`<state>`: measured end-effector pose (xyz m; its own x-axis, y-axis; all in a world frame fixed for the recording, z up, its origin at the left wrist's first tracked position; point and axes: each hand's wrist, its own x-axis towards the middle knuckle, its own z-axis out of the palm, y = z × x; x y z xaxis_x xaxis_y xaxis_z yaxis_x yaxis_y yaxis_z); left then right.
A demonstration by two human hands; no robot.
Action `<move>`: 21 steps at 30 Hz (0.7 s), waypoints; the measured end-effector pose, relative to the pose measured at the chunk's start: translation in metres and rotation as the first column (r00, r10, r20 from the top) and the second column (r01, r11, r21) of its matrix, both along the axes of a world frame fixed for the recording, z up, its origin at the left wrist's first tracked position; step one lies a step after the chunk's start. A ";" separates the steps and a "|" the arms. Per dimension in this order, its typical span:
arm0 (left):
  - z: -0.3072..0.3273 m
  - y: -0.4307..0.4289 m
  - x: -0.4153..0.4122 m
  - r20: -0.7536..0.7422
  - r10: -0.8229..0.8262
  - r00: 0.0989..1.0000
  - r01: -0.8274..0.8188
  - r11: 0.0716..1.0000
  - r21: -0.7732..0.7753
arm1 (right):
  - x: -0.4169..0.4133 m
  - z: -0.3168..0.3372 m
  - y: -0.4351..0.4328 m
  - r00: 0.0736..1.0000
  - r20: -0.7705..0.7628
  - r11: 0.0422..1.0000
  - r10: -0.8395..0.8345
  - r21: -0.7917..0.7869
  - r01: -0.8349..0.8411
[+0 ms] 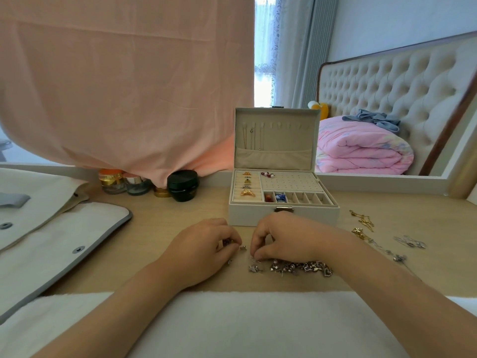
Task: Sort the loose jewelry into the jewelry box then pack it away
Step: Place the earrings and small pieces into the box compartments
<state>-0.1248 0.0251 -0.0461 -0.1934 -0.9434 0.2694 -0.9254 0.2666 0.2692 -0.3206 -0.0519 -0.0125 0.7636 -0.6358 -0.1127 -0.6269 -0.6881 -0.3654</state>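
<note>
A white cloth (232, 321) lay along the near edge of the wooden dressing table (165, 218), and both bare forearms reached out over it.

The left hand (204, 245) rested on the wood with its fingers curled round a few small dark pieces (228, 241), which it held clear of the table. The right hand (286, 237) stood arched just beside it. Its thumb and fingertips were pinched down together on a small silvery piece (254, 257) (too tiny for me to name it any better).

The heap of loose jewelry (302, 267) lay on the near side of that right hand, half under the wrist. Its long axis ran left to right along the table's edge, with pearl-headed and dark bits tangled through it. So the right hand was plainly the nearer one to it, and the left would have had to cross over.

Straight beyond both hands stood the open jewelry box (284, 215), its latch facing them and its lid upright. Gold rings (246, 192) sat in the rolls on the left side, and two of the small front compartments held beads. The other compartments looked bare to me. I judged the next move to be a short carry straight away from the person, up over the front wall.

Off to the right, well apart from the heap, lay gold chains (362, 220) not yet sorted. A black jar (182, 186) stood at the back.
</note>
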 end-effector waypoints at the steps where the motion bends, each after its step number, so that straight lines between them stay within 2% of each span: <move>1: 0.000 0.000 0.000 -0.008 0.003 1.000 -0.002 1.000 0.010 | -0.001 0.001 -0.001 1.000 -0.011 1.000 -0.002 -0.021 0.002; 11: 0.001 -0.001 -0.008 -0.082 -0.003 0.997 0.006 1.000 0.031 | -0.005 -0.002 -0.005 0.999 0.033 1.000 -0.014 -0.021 0.014; 16: 0.001 -0.001 -0.009 -0.170 -0.001 0.985 -0.004 1.000 -0.030 | -0.010 -0.003 -0.010 0.969 0.223 0.990 -0.110 0.110 0.087; 21: 0.000 -0.002 -0.011 -0.294 -0.041 0.955 0.001 0.991 -0.134 | -0.009 0.002 -0.009 0.902 0.416 0.970 -0.114 0.242 0.012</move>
